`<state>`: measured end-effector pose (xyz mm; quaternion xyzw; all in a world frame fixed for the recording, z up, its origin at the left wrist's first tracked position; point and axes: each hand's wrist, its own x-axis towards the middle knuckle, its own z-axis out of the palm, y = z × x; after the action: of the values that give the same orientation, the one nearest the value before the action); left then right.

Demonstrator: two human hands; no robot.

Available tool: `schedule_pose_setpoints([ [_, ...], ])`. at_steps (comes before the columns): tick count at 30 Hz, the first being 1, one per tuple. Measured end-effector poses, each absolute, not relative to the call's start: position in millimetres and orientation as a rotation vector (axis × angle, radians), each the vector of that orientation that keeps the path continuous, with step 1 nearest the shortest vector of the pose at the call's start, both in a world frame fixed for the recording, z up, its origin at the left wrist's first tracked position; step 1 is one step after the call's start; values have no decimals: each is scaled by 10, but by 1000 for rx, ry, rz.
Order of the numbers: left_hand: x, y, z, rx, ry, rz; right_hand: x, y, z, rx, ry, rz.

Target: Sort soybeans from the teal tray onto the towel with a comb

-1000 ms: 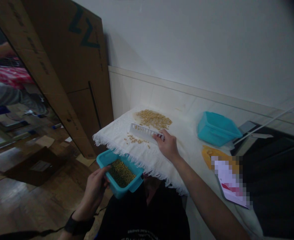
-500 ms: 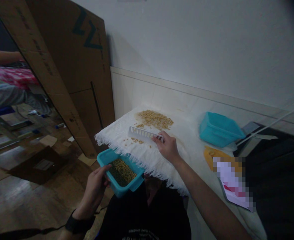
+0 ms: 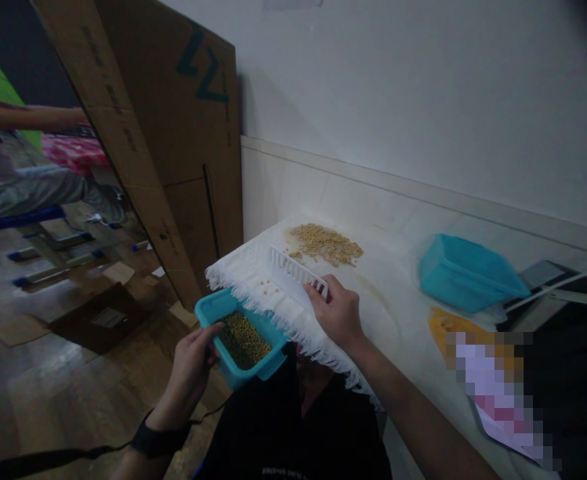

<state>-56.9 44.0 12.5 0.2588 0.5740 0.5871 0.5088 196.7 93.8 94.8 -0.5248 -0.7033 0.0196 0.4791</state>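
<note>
My left hand (image 3: 189, 363) grips the left rim of a turquoise plastic container (image 3: 269, 367), its thumb over the edge. Yellowish soybeans (image 3: 248, 337) lie inside it, and it sits just below the fringed edge of a white cloth (image 3: 240, 267). A white slotted plastic strip (image 3: 293, 265) is in my right hand (image 3: 337, 312), pinched at its right end. The strip stands on edge on or just above the cloth. Beyond it is a spread pile of soybeans (image 3: 326, 243); a few loose beans lie on its near side.
A second turquoise container (image 3: 468, 277) stands at the table's right, beside a dark bag (image 3: 568, 400) and an orange-yellow item (image 3: 440, 327). A tall cardboard box (image 3: 173, 133) rises at the left. Behind it, a person (image 3: 28, 180) sits, and flattened cardboard (image 3: 98, 317) lies on the floor.
Fewer loose beans lie between the strip and the cloth's near edge. The strip is now angled more steeply. My view has shifted left; my left hand keeps its hold on the container.
</note>
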Motion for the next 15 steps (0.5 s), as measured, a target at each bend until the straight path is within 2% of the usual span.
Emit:
schedule_pose_setpoints([
  [15, -648, 453, 242, 576, 1362, 1425, 1783, 904, 862, -1180, -1829, -4],
])
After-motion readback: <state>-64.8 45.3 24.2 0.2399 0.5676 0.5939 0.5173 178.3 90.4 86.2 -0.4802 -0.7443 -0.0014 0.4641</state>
